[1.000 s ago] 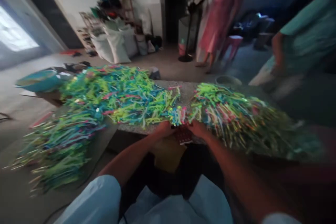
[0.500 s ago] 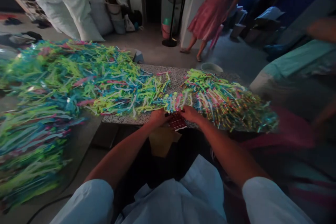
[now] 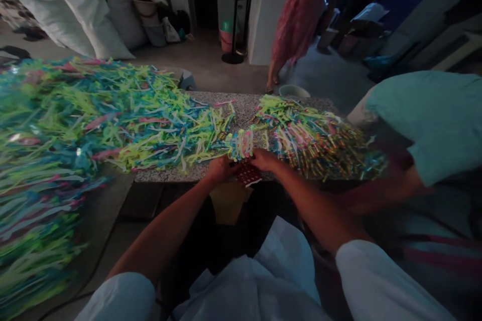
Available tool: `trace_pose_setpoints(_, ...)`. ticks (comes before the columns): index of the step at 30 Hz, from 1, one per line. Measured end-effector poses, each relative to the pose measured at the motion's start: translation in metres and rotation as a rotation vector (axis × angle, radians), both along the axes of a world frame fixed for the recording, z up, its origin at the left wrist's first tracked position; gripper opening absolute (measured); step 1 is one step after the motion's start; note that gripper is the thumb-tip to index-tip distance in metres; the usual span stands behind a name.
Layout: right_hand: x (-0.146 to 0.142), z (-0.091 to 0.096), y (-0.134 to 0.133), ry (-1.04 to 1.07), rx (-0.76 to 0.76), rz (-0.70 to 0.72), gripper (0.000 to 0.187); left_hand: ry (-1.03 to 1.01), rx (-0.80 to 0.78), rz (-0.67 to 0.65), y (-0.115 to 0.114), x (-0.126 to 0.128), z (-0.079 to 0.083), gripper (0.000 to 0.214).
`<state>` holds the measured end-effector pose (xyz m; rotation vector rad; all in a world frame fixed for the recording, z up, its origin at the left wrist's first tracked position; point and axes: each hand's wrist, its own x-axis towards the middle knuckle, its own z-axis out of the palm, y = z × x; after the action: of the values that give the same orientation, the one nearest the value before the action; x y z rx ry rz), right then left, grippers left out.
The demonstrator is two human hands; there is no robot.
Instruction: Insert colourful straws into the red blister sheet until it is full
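My left hand (image 3: 220, 168) and my right hand (image 3: 265, 159) are close together at the near edge of the speckled stone tabletop (image 3: 145, 175). Between them is a dark red piece with white dots (image 3: 249, 174), its lower part hanging past the edge. Both hands look closed on its sides, though the fingertips are partly hidden. Just beyond the fingers stands a short row of coloured plastic strips (image 3: 241, 143), white, blue, pink and yellow-green. To the right of my right hand lies a fanned pile of strips with orange-gold ends (image 3: 320, 148).
A large heap of green, blue and pink strips (image 3: 113, 115) covers the left side. At the right, a co-worker in a teal garment (image 3: 440, 115) bends low. Someone in a pink dress (image 3: 297, 20) stands beyond the table, near a fan stand (image 3: 234, 25) and white sacks (image 3: 81, 15).
My view has shifted slightly right. The teal-clad co-worker has leaned in and down at the right, and the person in pink has shifted stance. My hands keep their place at the dotted piece.
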<state>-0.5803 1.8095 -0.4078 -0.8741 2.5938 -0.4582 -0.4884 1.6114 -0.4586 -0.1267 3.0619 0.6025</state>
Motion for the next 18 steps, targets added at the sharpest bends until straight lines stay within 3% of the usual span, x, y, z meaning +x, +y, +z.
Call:
trace_pose_setpoints(9,0.015,0.000,0.006,0.032,-0.092,-0.149,0.033,0.036,-0.041,-0.020,-0.002,-0.002,-0.001,0.041)
trace_pose_setpoints(12,0.017,0.004,0.030,0.166,-0.108,-0.297,0.028,0.077,-0.039,-0.004,-0.005,-0.003,-0.006,0.042)
trace_pose_setpoints(18,-0.003,0.028,0.088,0.440,0.104,-0.661,0.035,0.117,0.035,0.046,-0.006,-0.006,-0.016,0.036)
